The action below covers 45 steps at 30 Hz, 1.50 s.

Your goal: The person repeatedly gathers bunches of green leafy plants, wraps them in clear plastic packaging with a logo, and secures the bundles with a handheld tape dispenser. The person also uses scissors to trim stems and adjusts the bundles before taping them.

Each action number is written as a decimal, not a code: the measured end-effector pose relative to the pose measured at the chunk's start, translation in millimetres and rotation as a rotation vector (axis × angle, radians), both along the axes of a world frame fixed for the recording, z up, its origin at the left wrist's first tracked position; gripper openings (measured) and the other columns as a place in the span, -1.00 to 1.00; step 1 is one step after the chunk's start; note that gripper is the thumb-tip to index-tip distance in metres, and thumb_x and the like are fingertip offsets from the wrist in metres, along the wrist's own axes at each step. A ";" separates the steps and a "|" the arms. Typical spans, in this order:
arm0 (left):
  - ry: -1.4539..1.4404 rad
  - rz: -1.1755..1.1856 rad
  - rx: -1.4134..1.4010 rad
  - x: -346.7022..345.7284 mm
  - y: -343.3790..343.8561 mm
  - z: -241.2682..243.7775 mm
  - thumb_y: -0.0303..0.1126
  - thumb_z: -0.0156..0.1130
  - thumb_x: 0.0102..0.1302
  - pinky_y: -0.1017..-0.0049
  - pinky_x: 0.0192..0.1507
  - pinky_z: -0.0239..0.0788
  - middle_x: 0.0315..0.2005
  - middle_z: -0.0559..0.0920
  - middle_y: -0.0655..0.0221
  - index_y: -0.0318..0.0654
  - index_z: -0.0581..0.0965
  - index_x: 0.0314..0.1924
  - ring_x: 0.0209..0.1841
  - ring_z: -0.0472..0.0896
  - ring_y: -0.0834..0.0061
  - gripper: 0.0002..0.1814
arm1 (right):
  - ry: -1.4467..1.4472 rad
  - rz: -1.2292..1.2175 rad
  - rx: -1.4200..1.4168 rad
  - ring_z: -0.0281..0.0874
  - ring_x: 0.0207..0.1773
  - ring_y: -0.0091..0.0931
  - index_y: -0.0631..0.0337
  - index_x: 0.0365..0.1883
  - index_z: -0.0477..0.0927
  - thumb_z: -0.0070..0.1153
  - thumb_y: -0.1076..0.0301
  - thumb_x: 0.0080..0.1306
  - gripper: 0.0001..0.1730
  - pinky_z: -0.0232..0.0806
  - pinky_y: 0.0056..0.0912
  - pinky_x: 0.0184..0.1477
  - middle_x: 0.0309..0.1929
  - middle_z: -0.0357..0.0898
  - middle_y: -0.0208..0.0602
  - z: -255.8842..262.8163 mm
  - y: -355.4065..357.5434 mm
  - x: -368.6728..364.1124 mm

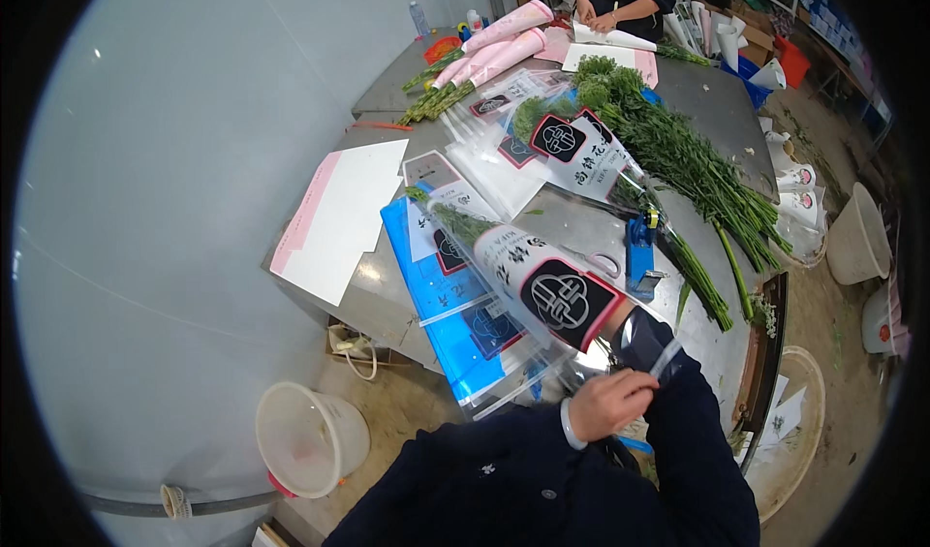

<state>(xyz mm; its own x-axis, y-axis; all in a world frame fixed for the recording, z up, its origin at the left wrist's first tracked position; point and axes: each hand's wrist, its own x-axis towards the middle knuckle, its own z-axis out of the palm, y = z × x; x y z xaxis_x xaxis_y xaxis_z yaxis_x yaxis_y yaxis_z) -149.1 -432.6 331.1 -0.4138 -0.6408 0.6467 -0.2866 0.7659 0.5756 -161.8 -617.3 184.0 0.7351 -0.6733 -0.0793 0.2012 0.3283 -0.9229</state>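
A clear plastic flower sleeve point(501, 278) with a black, pink-edged printed panel lies slanted in front of me. Green foliage point(461, 220) shows through its far left part. My left hand point(614, 402) pinches the edge strip of clear plastic at the sleeve's near end. The right forearm reaches up to that end, and only the wrist of my right hand point(619, 319) shows; its fingers are hidden behind or inside the printed plastic. Just beyond stands a blue tape dispenser point(641, 256), with a scissors handle point(604, 264) beside it. Beneath the sleeve is a blue plastic-covered stack point(436, 285).
Loose green stems point(676, 147) and a sleeved bunch point(581, 154) lie beyond. Pink-wrapped bunches point(501, 56) rest farther back. White paper sheets point(349, 213) overhang the table's left edge. Across the table, a person point(617, 2) handles white wrapping paper. A bucket point(312, 438) stands on the floor.
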 end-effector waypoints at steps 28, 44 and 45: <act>1.307 -0.109 0.821 181.2 -191.4 22.3 -0.25 -0.04 0.28 0.34 0.01 0.34 -0.07 0.49 0.27 -0.29 0.36 0.00 -0.06 0.49 0.36 -0.65 | 0.588 0.485 -0.017 0.09 0.26 -0.34 0.19 0.24 0.10 -0.52 -0.36 0.22 -0.12 0.00 -0.39 0.23 0.24 0.12 -0.08 77.4 71.5 -165.2; 0.189 -0.131 0.431 144.5 -176.2 226.8 -0.27 -0.03 0.17 0.40 -0.24 0.45 -0.18 0.49 -0.01 -0.48 0.25 0.05 -0.28 0.55 0.29 -0.49 | 0.980 -0.980 -0.883 0.12 0.23 -0.21 0.18 0.02 0.34 0.10 0.41 0.06 -0.50 0.01 -0.25 0.22 0.14 0.22 -0.07 120.5 128.7 -211.9; 0.144 -0.212 0.517 130.2 -168.0 227.0 -0.41 0.09 0.12 0.51 -0.24 0.41 -0.30 0.55 0.28 -0.38 0.39 -0.10 -0.29 0.55 0.50 -0.67 | 1.017 -1.150 -0.991 0.10 0.24 -0.20 0.18 0.03 0.33 0.09 0.45 0.05 -0.49 0.00 -0.25 0.22 0.15 0.21 -0.08 149.7 136.5 -210.2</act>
